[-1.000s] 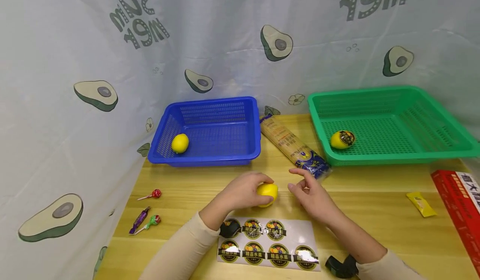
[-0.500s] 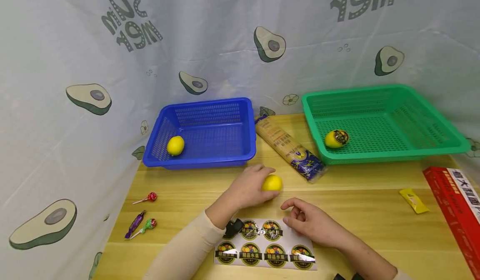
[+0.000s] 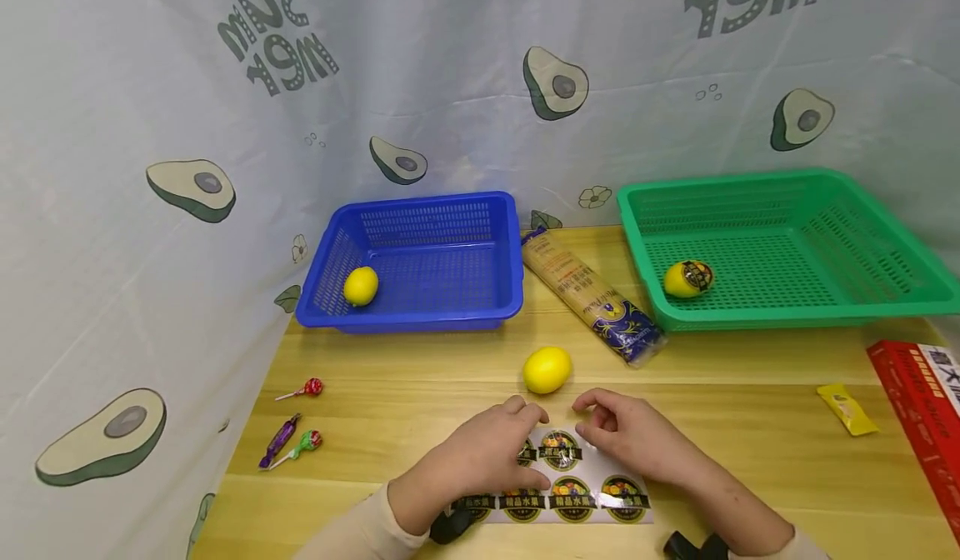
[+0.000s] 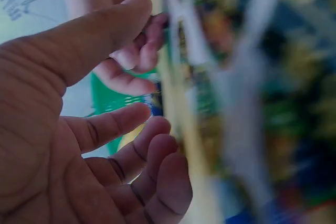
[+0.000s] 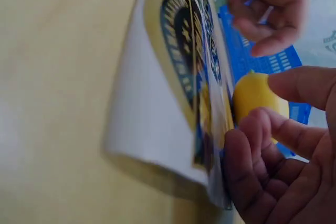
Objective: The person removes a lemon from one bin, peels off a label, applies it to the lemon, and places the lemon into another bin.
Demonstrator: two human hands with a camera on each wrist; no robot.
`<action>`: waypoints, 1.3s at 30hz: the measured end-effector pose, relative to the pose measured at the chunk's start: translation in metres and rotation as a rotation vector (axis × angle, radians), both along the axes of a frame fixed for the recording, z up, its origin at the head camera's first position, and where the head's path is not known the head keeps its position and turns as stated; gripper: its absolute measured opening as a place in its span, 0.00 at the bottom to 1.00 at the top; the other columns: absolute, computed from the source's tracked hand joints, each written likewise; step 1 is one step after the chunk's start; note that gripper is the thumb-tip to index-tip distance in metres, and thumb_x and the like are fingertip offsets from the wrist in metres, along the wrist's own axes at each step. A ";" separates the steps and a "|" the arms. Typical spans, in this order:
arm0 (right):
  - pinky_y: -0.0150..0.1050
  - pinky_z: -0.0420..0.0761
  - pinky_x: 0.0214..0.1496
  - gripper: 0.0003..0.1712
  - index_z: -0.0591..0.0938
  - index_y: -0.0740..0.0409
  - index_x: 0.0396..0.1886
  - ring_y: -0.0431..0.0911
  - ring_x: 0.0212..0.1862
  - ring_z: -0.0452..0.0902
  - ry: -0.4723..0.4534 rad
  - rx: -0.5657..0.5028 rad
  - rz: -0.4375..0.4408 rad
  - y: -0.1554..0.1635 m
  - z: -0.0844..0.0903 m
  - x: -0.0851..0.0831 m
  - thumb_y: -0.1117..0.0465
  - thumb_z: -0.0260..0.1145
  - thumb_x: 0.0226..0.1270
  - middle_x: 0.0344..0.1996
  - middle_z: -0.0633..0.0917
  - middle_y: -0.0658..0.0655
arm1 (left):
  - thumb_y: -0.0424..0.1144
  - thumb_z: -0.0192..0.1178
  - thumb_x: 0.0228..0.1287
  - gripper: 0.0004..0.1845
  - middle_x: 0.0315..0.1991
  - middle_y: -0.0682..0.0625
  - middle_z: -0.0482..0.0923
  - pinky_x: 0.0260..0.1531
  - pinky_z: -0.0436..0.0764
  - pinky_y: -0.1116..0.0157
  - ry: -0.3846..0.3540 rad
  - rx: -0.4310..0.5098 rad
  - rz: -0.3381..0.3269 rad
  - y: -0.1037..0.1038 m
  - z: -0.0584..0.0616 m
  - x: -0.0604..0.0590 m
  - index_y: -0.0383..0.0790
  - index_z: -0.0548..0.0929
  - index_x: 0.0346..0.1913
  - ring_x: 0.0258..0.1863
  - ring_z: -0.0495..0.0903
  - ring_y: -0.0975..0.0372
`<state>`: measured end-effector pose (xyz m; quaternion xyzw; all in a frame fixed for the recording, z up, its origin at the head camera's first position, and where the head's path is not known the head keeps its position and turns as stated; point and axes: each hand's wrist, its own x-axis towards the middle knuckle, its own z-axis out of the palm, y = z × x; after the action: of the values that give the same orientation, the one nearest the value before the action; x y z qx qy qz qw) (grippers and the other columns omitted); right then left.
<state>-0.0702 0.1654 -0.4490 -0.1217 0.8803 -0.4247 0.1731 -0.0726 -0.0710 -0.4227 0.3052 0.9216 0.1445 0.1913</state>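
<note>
A yellow lemon [image 3: 547, 370] lies on the wooden table, just beyond both hands and touched by neither. My left hand [image 3: 495, 452] is over the left part of a white sheet of round fruit stickers [image 3: 600, 465], hiding some of them; its fingers are loosely bent with a gap to the thumb. At the sheet's upper right edge is my right hand [image 3: 637, 439], its fingers relaxed and the thumb apart from the index finger [image 5: 291, 129]. Nothing shows in either grasp. Whether the right fingertips touch the sheet, I cannot tell.
A blue basket [image 3: 420, 321] holds one plain lemon [image 3: 361, 286]. In the green basket [image 3: 795, 317] lies a lemon with a sticker [image 3: 682, 280]. A spaghetti packet [image 3: 588, 293] sits between them. Lollipops [image 3: 309, 441], candies [image 3: 847, 410] and a red box [image 3: 915, 427] lie sideways.
My left hand has let go of the lemon, which now stands alone on the table, and has come back over the sticker sheet. The right hand has come down to the sheet's edge.
</note>
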 end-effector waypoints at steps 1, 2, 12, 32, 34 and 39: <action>0.31 0.73 0.29 0.14 0.83 0.53 0.50 0.37 0.26 0.71 0.011 0.022 0.002 0.000 0.001 -0.001 0.56 0.71 0.67 0.27 0.79 0.47 | 0.60 0.76 0.54 0.39 0.52 0.53 0.77 0.46 0.80 0.69 -0.008 0.005 0.003 0.000 -0.003 0.000 0.49 0.76 0.65 0.40 0.76 0.68; 0.31 0.73 0.29 0.14 0.83 0.52 0.50 0.36 0.26 0.71 0.020 0.043 0.005 -0.001 0.002 -0.002 0.56 0.71 0.67 0.27 0.79 0.47 | 0.60 0.76 0.53 0.39 0.52 0.54 0.77 0.45 0.80 0.69 -0.015 0.011 0.005 -0.001 -0.007 0.000 0.49 0.76 0.65 0.39 0.75 0.68; 0.32 0.69 0.31 0.13 0.88 0.47 0.46 0.37 0.28 0.68 0.096 0.196 0.041 -0.005 0.001 -0.005 0.57 0.75 0.61 0.25 0.76 0.44 | 0.59 0.77 0.52 0.36 0.46 0.57 0.73 0.45 0.76 0.74 0.029 0.073 -0.016 -0.001 -0.026 -0.009 0.51 0.80 0.64 0.39 0.72 0.71; 0.31 0.66 0.29 0.07 0.83 0.43 0.31 0.35 0.24 0.65 0.171 0.235 0.051 -0.016 0.000 -0.005 0.60 0.74 0.61 0.21 0.74 0.41 | 0.59 0.81 0.45 0.40 0.46 0.59 0.69 0.46 0.74 0.73 0.002 0.072 0.018 0.002 -0.030 -0.008 0.55 0.79 0.63 0.40 0.69 0.70; 0.32 0.65 0.29 0.09 0.82 0.42 0.28 0.35 0.24 0.64 0.185 0.246 0.044 -0.019 0.000 -0.003 0.60 0.74 0.61 0.20 0.73 0.41 | 0.59 0.81 0.45 0.39 0.46 0.59 0.68 0.45 0.74 0.73 -0.004 0.069 0.019 0.002 -0.031 -0.008 0.55 0.79 0.63 0.40 0.68 0.70; 0.31 0.67 0.30 0.11 0.79 0.43 0.27 0.35 0.26 0.66 0.176 0.228 0.051 -0.018 0.001 -0.003 0.61 0.71 0.65 0.22 0.74 0.42 | 0.59 0.81 0.44 0.39 0.44 0.59 0.68 0.44 0.73 0.73 0.000 0.067 0.018 0.003 -0.032 -0.008 0.55 0.79 0.61 0.38 0.68 0.70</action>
<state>-0.0731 0.1469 -0.4478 -0.1602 0.9312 -0.3053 0.1186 -0.0807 -0.0683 -0.4543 0.3030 0.9190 0.1771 0.1795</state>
